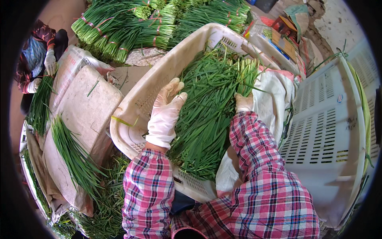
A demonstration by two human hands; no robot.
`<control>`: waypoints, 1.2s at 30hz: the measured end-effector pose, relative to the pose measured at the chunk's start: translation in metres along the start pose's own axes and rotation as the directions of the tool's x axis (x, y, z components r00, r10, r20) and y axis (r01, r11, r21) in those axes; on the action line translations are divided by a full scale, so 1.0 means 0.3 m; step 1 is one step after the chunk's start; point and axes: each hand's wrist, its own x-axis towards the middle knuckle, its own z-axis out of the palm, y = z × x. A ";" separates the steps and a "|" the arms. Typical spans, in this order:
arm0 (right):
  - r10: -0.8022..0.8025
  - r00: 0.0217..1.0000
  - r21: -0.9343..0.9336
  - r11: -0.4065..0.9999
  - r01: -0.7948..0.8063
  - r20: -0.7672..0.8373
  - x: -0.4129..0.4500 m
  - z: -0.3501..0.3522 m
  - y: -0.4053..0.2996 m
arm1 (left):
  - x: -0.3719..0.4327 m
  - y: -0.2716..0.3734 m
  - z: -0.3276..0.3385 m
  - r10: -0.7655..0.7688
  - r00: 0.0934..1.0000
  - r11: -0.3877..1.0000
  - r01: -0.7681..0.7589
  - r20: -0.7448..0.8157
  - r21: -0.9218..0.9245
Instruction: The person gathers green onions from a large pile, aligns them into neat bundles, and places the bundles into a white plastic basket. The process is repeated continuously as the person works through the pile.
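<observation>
Loose garlic chives [206, 119] fill much of a white plastic basket [176, 58] in front of me, their pale stem ends [247, 70] to the right. My right hand [244, 102], in a pale glove, grips the chives just below those stems, its fingers mostly hidden under them. My left hand [167, 109], in a whitish glove with soiled fingertips, is held up at the heap's left side, thumb and fingers apart with nothing between them. A white woven sack [271, 98] with a pink edge drapes over the basket's right side, by my right forearm.
Tied chive bundles [131, 33] are piled beyond the basket. At left, a co-worker's gloved hands [50, 62] hold chives beside a cloth-covered block [86, 104]; another bunch [74, 149] lies on its slope. A large slotted white crate [325, 131] stands at right. Leaf scraps [104, 206] lie lower left.
</observation>
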 end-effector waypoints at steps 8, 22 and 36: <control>0.217 0.947 -0.717 0.696 0.020 0.237 0.095 -0.021 0.048 | 0.034 -0.045 -0.040 0.016 1.000 0.999 -0.016 -0.004 -0.028; 0.481 0.843 -0.867 0.497 -0.036 0.241 0.669 -0.141 -0.225 | -0.027 0.026 0.000 -0.030 0.989 0.999 0.033 0.143 -0.019; 0.424 0.890 -0.799 0.586 -0.130 0.166 0.638 0.019 0.159 | -0.060 0.069 0.015 -0.140 0.976 0.990 0.141 0.164 0.009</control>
